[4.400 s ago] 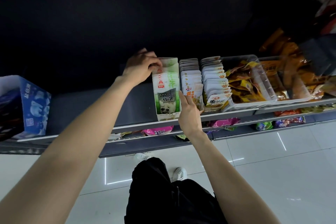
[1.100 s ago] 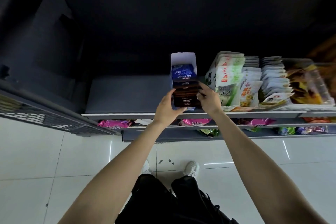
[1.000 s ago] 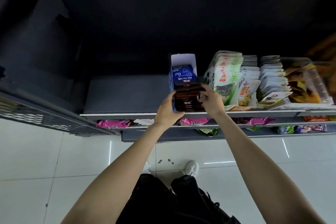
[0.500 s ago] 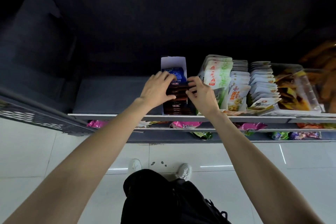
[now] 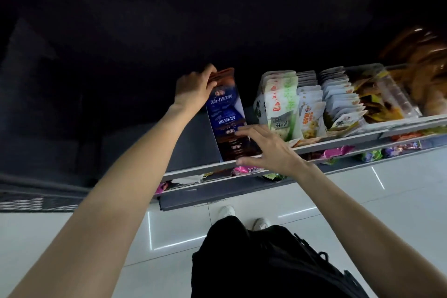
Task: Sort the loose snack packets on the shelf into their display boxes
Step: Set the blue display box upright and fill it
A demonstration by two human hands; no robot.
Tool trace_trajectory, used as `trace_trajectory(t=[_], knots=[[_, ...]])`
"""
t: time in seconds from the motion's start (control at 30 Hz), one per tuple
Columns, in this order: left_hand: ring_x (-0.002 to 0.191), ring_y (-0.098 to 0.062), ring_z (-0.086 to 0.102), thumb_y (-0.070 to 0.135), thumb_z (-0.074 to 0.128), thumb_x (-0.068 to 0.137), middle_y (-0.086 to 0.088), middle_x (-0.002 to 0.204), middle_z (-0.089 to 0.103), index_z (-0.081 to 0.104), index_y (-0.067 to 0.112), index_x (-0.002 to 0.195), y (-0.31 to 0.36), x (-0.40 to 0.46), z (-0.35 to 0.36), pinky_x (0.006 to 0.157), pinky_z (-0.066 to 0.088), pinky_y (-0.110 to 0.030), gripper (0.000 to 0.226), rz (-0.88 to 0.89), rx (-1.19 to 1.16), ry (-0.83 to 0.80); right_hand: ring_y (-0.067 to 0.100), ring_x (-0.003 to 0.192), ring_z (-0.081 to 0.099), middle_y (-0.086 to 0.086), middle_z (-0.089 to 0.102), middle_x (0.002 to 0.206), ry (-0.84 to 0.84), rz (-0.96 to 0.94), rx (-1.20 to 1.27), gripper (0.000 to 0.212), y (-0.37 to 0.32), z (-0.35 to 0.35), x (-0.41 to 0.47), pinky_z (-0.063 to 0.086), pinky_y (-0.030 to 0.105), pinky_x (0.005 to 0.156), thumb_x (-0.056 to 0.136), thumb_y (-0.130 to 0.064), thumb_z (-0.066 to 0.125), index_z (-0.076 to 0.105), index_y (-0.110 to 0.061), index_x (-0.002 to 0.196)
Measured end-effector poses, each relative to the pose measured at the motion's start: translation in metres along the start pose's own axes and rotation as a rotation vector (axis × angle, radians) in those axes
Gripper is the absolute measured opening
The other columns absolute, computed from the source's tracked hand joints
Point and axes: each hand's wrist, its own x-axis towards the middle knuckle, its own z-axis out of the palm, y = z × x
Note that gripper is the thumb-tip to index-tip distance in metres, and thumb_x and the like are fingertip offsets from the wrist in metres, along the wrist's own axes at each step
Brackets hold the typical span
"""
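Left hand grips the far end of the blue display box printed 盐值派, on the shelf left of the green packets, while right hand, fingers spread, touches its near end.

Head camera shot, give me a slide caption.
Left hand grips packets at the blue box's back; right hand steadies its front.

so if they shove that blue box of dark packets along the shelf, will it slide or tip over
The blue box looks tall and narrow, and it already leans, so a high push could tip it. It is probably thin card, likely to flex where the left hand grips its top. The right hand, low at its front, should help it slide.
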Motion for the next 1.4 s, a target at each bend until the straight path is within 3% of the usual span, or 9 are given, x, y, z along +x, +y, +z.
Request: trace_trajectory(t=[0.1, 0.27, 0.43, 0.63, 0.83, 1.0, 1.17, 1.27, 1.4], knots=[[0.089, -0.033, 0.066, 0.030, 0.050, 0.096, -0.011, 0.109, 0.066, 0.040, 0.019, 0.125, 0.002, 0.004, -0.003, 0.061, 0.040, -0.033, 0.031, 0.038, -0.055, -0.005, 0.013, 0.126, 0.039, -0.002, 0.047, 0.136, -0.023, -0.006, -0.046, 0.070, 0.002, 0.007, 0.004, 0.034, 0.028, 0.101, 0.076, -0.058, 0.065, 0.046, -0.022, 0.134], [0.083, -0.028, 0.064, 0.024, 0.044, 0.099, -0.004, 0.116, 0.056, 0.036, 0.024, 0.111, -0.008, -0.010, 0.008, 0.053, 0.040, -0.032, 0.014, 0.275, -0.037, 0.048, 0.028, 0.110, 0.056, 0.006, 0.061, 0.120, 0.269, -0.017, -0.184, 0.039, 0.011, 0.011, 0.022, 0.052, 0.043, 0.087, 0.081, -0.014, 0.072, 0.060, -0.011, 0.118], [0.090, -0.024, 0.062, 0.032, 0.042, 0.099, 0.001, 0.122, 0.054, 0.054, 0.017, 0.114, -0.009, -0.018, 0.013, 0.061, 0.040, -0.028, 0.025, 0.267, -0.025, 0.032, 0.029, 0.113, 0.052, 0.010, 0.058, 0.122, 0.022, -0.045, -0.597, 0.070, 0.015, 0.012, 0.050, 0.044, 0.041, 0.093, 0.069, -0.033, 0.081, 0.052, -0.011, 0.129], [0.100, -0.022, 0.058, 0.033, 0.059, 0.088, -0.002, 0.114, 0.062, 0.059, 0.015, 0.111, -0.011, -0.034, 0.022, 0.062, 0.046, -0.031, 0.029, 0.336, 0.102, 0.111, 0.026, 0.078, 0.060, 0.006, 0.066, 0.083, 0.012, -0.110, -0.853, 0.049, 0.010, 0.022, 0.072, 0.047, 0.035, 0.071, 0.058, -0.017, 0.076, 0.062, -0.010, 0.105], [0.101, -0.023, 0.060, 0.027, 0.072, 0.074, -0.003, 0.116, 0.062, 0.063, 0.013, 0.104, -0.016, -0.045, 0.034, 0.088, 0.043, -0.040, 0.034, 0.568, 0.199, 0.163, 0.024, 0.113, 0.048, 0.004, 0.055, 0.123, -0.139, -0.090, -0.739, 0.056, 0.014, 0.017, 0.068, 0.035, 0.035, 0.096, 0.082, -0.041, 0.064, 0.045, -0.017, 0.129], [0.086, -0.020, 0.063, 0.010, 0.068, 0.076, 0.000, 0.106, 0.065, 0.062, 0.014, 0.105, -0.017, -0.045, 0.038, 0.085, 0.034, -0.036, 0.030, 0.651, 0.224, 0.300, 0.022, 0.072, 0.062, 0.002, 0.068, 0.078, -0.045, -0.272, -1.020, 0.035, 0.009, 0.022, 0.075, 0.045, 0.033, 0.074, 0.068, -0.028, 0.074, 0.063, -0.016, 0.099], [0.079, -0.022, 0.063, 0.002, 0.066, 0.074, -0.002, 0.102, 0.065, 0.064, 0.015, 0.095, -0.019, -0.032, 0.033, 0.082, 0.033, -0.037, 0.025, 0.748, 0.269, 0.366, 0.021, 0.062, 0.059, 0.002, 0.064, 0.066, 0.032, -0.309, -1.066, 0.027, 0.006, 0.029, 0.077, 0.043, 0.031, 0.072, 0.064, -0.016, 0.075, 0.064, -0.013, 0.088], [0.080, -0.020, 0.063, 0.015, 0.061, 0.083, 0.002, 0.104, 0.067, 0.070, 0.015, 0.089, -0.021, -0.029, 0.031, 0.082, 0.033, -0.036, 0.011, 0.706, 0.267, 0.382, 0.022, 0.055, 0.056, 0.002, 0.060, 0.056, 0.171, -0.291, -1.005, 0.016, 0.008, 0.023, 0.083, 0.037, 0.031, 0.071, 0.063, -0.008, 0.075, 0.062, -0.011, 0.072], [0.094, -0.021, 0.061, 0.059, 0.044, 0.085, 0.001, 0.117, 0.063, 0.065, 0.014, 0.111, -0.017, -0.036, 0.024, 0.089, 0.033, -0.037, 0.056, 0.493, 0.196, 0.256, 0.022, 0.052, 0.058, 0.001, 0.060, 0.053, 0.415, -0.273, -0.838, 0.014, 0.008, 0.003, 0.103, 0.034, 0.032, 0.072, 0.060, -0.010, 0.076, 0.065, -0.012, 0.069]])
